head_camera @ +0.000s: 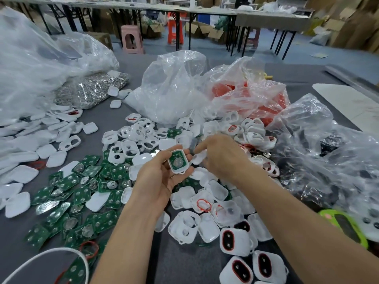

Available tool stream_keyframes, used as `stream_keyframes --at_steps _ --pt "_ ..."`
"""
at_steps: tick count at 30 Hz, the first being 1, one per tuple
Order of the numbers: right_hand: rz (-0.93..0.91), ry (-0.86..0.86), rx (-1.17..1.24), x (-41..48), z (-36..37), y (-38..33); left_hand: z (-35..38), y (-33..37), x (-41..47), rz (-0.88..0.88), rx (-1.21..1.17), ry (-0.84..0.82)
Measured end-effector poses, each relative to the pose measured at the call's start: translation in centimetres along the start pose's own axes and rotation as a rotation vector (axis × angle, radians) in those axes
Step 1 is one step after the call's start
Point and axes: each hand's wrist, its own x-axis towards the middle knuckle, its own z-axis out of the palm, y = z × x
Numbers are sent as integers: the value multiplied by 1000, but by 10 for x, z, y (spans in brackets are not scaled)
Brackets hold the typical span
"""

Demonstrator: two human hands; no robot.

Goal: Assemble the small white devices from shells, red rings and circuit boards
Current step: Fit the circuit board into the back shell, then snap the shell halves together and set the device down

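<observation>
The person's left forearm (127, 232) and right forearm (297, 218) are bare along their whole visible length, the left hand (162, 177) and right hand (221, 158) are bare too, and a small dark mark (172, 176) low on one left finger may be a ring, too small to tell.

A pink stool (132, 38) and a red stool (175, 30) stand beyond the grey table (102, 117), near cardboard boxes (200, 30).

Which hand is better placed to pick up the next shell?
Right. The left hand grips the shell with its circuit board; the right hand is over the white shell pile, its fingers blurred.
</observation>
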Motion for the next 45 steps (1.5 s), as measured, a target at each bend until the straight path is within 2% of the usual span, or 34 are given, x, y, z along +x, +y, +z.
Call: stream_keyframes --at_steps 3,5,7,8,12,19,25,30,33,38,45 --pt "35 189 284 -11 -1 12 -2 1 1 4 -4 -7" --pt "102 238 731 -28 -8 17 -2 0 2 6 -1 -12" --pt "99 185 1142 -48 -13 14 -1 -2 2 11 12 -24" --pt "87 148 1275 -57 -12 13 0 -3 1 15 21 -31" --pt "75 67 1537 -82 -3 7 4 -6 -2 22 80 -48" --pt "109 -83 1643 -97 17 4 3 -6 -6 42 84 -62" --pt "179 -87 1756 -95 19 6 7 -8 -6 35 119 -69" --pt "211 -93 1745 -94 18 7 13 -15 -5 11 149 -79" --pt "250 -9 1702 -92 15 6 13 -19 -4 5 193 -102" --pt "289 251 1500 -92 11 13 14 -20 -6 -21 154 -132" --pt "260 231 1526 -91 14 7 14 -20 -7 -18 182 -136"
